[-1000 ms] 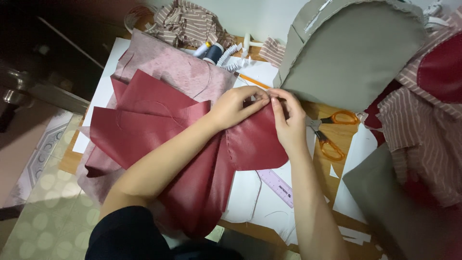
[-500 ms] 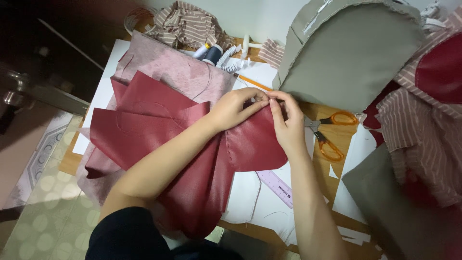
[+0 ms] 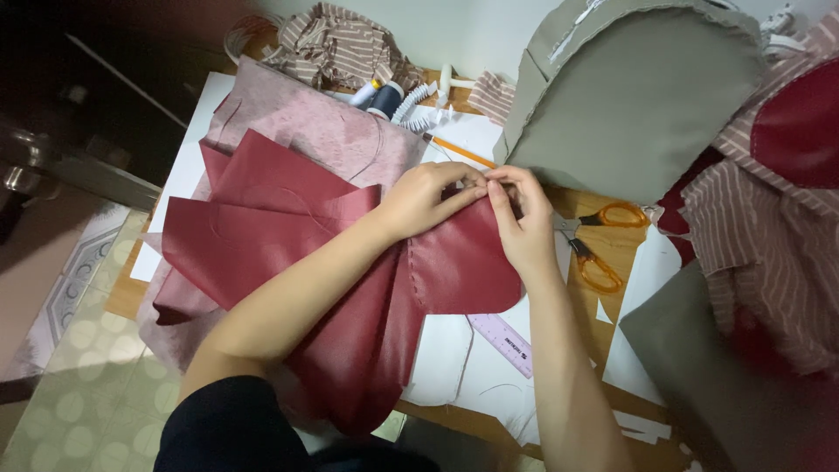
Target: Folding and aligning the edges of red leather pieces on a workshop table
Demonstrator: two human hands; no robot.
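Dark red fabric (image 3: 350,262) is pinched at its top edge by left hand (image 3: 424,199) and right hand (image 3: 517,220), fingertips meeting | cloth is fanned leftward across the counter (image 3: 625,249) | orange scissors (image 3: 594,245) lie right.

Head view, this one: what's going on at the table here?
A person bends over a cluttered sewing table. The left hand and right hand meet fingertip to fingertip, pinching the top edge of fanned dark red fabric pieces. Orange-handled scissors lie just right of the hands, a lilac ruler below them, thread spools and a pencil behind.
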